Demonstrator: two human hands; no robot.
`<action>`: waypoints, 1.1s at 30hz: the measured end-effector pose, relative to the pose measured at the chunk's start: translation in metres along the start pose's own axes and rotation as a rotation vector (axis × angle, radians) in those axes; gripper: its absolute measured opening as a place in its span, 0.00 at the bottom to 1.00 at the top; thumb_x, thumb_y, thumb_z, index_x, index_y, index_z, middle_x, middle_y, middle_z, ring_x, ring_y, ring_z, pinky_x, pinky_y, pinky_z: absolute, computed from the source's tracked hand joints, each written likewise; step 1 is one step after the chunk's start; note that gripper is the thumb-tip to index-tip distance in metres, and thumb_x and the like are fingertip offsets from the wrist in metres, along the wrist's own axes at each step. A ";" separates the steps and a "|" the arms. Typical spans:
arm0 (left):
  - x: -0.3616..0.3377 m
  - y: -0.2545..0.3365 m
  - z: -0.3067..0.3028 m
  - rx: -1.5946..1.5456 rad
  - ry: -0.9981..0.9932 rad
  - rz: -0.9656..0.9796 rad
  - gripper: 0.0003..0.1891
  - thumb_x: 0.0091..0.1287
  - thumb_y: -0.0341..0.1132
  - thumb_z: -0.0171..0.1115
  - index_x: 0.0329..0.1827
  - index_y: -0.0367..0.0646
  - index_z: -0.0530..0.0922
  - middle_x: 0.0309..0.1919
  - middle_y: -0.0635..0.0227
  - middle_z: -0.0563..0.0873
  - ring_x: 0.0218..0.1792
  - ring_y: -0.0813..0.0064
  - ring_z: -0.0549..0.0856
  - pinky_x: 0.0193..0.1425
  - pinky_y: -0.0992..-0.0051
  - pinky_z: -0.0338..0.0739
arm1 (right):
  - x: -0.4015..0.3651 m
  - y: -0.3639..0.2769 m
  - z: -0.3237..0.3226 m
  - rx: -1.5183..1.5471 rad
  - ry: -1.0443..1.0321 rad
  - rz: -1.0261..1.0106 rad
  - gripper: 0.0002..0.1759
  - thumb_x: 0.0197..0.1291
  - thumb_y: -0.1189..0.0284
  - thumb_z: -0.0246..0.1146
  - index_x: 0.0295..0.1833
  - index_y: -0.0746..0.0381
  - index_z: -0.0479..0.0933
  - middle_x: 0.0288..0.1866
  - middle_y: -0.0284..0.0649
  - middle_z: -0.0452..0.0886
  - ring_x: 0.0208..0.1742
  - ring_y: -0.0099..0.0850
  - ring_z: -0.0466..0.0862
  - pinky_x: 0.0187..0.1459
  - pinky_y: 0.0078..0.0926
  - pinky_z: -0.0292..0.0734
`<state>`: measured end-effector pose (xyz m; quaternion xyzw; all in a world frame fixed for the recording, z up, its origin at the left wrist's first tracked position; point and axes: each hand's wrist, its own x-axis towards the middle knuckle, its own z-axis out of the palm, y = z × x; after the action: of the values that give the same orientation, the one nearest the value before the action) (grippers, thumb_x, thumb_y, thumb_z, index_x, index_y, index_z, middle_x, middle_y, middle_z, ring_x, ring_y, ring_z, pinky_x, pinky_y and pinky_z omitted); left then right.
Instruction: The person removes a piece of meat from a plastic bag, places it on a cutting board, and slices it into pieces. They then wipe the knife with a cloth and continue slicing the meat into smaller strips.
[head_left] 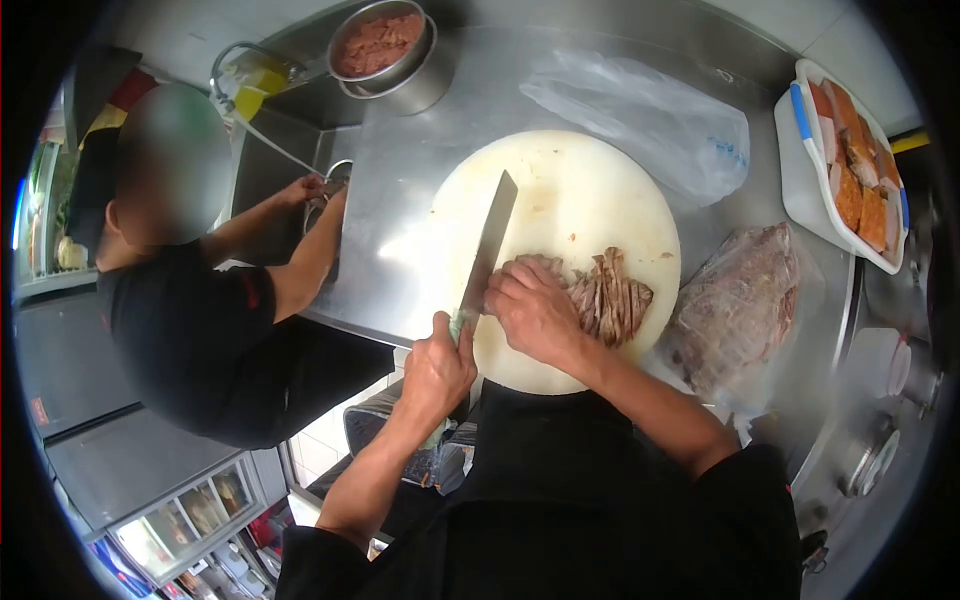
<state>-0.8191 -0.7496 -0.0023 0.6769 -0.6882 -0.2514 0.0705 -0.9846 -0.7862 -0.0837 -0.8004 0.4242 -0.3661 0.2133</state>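
My left hand (435, 368) is closed around the pale green handle of a large kitchen knife (490, 240). Its long blade points away from me over the round white cutting board (560, 165). My right hand (538, 308) has its fingers curled down on a piece of brownish meat, close beside the blade; the fingers cover much of that piece. Sliced meat (612, 297) lies in a fanned bunch on the board, just right of my right hand. Small scraps dot the board.
A plastic-wrapped meat chunk (738, 305) and a clear plastic bag (640, 115) lie on the steel counter (390, 170). A white tub (800, 190) holds several browned blocks. Ground meat fills a metal bowl (428, 50). A co-worker (190, 310) works at the sink on the left.
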 end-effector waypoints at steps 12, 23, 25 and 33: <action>0.061 0.014 0.015 -0.126 0.087 -0.003 0.16 0.72 0.40 0.57 0.41 0.31 0.71 0.22 0.33 0.81 0.28 0.31 0.82 0.33 0.45 0.79 | 0.003 -0.004 -0.005 -0.016 -0.023 -0.017 0.07 0.48 0.78 0.62 0.35 0.67 0.81 0.42 0.43 0.80 0.52 0.42 0.76 0.61 0.41 0.70; 0.038 0.002 -0.026 -0.275 -0.021 -0.031 0.20 0.69 0.41 0.61 0.48 0.27 0.73 0.33 0.31 0.83 0.42 0.35 0.85 0.47 0.51 0.79 | 0.000 -0.011 -0.005 0.043 0.124 0.066 0.10 0.53 0.76 0.69 0.41 0.65 0.77 0.48 0.47 0.78 0.59 0.49 0.76 0.60 0.45 0.72; 0.035 0.002 -0.034 -0.276 -0.106 -0.026 0.22 0.69 0.42 0.63 0.51 0.28 0.74 0.36 0.32 0.84 0.46 0.38 0.85 0.50 0.55 0.78 | 0.000 -0.005 -0.005 0.039 0.098 0.045 0.09 0.54 0.76 0.68 0.40 0.65 0.78 0.48 0.46 0.79 0.59 0.48 0.76 0.60 0.45 0.71; 0.032 0.001 -0.044 -0.225 -0.188 -0.067 0.21 0.74 0.45 0.54 0.56 0.33 0.73 0.39 0.33 0.84 0.48 0.36 0.83 0.54 0.50 0.75 | -0.004 -0.007 -0.020 -0.074 0.046 -0.010 0.08 0.56 0.77 0.64 0.42 0.64 0.80 0.51 0.41 0.81 0.59 0.44 0.77 0.61 0.40 0.73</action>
<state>-0.8027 -0.7916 0.0287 0.6609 -0.6361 -0.3916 0.0726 -0.9978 -0.7800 -0.0683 -0.8011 0.4382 -0.3697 0.1721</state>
